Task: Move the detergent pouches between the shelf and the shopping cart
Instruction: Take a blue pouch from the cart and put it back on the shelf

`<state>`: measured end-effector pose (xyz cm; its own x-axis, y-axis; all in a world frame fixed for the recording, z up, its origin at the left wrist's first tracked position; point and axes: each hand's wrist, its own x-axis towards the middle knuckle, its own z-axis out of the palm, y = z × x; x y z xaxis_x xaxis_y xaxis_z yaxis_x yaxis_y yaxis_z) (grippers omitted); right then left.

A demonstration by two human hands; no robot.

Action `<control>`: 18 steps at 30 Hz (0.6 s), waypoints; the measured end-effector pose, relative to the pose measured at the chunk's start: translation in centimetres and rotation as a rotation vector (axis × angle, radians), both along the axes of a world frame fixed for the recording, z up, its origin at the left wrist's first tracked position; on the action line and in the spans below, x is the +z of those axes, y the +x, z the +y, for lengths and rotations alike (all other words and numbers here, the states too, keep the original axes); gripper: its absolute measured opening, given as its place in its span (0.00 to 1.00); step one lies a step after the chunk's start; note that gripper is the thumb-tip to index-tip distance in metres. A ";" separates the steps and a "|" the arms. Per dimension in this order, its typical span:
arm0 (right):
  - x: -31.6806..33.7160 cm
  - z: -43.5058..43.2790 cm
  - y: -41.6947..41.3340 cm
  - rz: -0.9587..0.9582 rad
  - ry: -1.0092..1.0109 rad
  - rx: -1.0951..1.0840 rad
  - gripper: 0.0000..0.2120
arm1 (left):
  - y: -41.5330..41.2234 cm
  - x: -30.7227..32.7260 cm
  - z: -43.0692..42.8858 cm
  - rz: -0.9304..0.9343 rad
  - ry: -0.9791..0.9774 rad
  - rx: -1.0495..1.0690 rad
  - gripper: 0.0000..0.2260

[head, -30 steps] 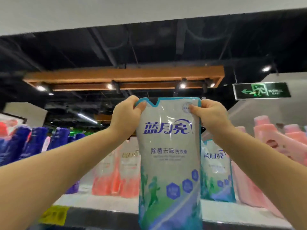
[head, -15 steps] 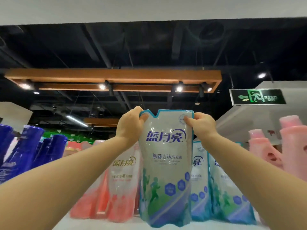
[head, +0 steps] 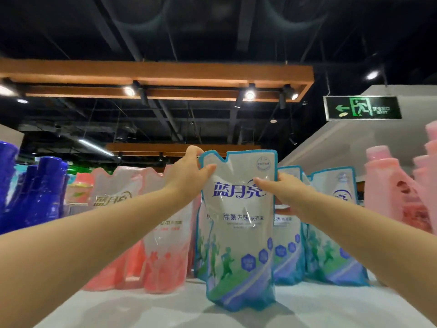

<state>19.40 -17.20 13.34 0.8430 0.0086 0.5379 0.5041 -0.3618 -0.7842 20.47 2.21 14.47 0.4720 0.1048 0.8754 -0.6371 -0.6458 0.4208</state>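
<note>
A blue-green detergent pouch (head: 238, 233) stands upright on the white shelf (head: 165, 308), its base resting on the shelf board directly below both sets of fingers. The left hand (head: 186, 178) pinches the pouch's notched top left corner, with its thumb on the printed front and its fingers (head: 194, 150) curled over the top edge. The right hand (head: 288, 195) holds the pouch's right edge a little lower, its thumb laid across the front near the brand lettering and the other fingers reaching behind. Just beyond the right fingers, more blue-green pouches (head: 331, 233) stand in a row, with pink bottles (head: 390, 190) further right. Behind and below the left fingers stand pink pouches (head: 160, 245), and dark blue bottles (head: 35, 190) are well off to their left.
</note>
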 end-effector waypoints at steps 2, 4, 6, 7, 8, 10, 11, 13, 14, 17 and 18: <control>-2.2 -0.8 -0.9 0.146 -0.173 0.023 0.15 | -1.2 -1.7 0.3 0.103 -0.013 -0.089 0.31; -4.4 -1.4 -1.4 0.292 -0.334 -0.021 0.25 | -2.5 -4.0 0.9 0.195 0.101 -0.046 0.43; -6.2 -0.9 -1.5 0.380 -0.438 -0.049 0.26 | -3.2 -6.4 1.3 0.296 0.226 -0.041 0.48; -6.8 -0.4 -1.4 0.388 -0.473 -0.065 0.25 | -3.4 -7.6 1.2 0.359 0.280 -0.075 0.50; -7.3 0.0 -1.2 0.370 -0.500 -0.085 0.25 | -3.4 -8.7 1.0 0.418 0.340 -0.102 0.50; -7.7 0.9 -0.9 0.312 -0.513 -0.109 0.24 | -3.4 -10.5 0.2 0.477 0.469 -0.087 0.51; -7.7 1.2 -0.8 0.291 -0.504 -0.107 0.23 | -3.2 -11.1 0.0 0.483 0.507 -0.066 0.52; -7.9 1.9 -0.7 0.275 -0.489 -0.110 0.23 | -2.9 -11.3 -0.1 0.492 0.521 -0.034 0.52; -8.0 2.3 -0.5 0.270 -0.494 -0.118 0.24 | -2.7 -11.3 0.1 0.497 0.531 -0.015 0.52; -8.3 3.3 0.0 0.219 -0.545 -0.166 0.26 | -2.1 -10.9 0.7 0.515 0.570 0.046 0.50; -8.4 3.5 0.3 0.197 -0.557 -0.178 0.26 | -1.9 -10.9 0.9 0.516 0.572 0.056 0.50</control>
<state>19.67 -13.65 4.96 0.9404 0.0930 0.3270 0.2628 -0.8091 -0.5257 18.52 3.06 3.58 0.8423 -0.2620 0.4711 -0.4111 -0.8775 0.2470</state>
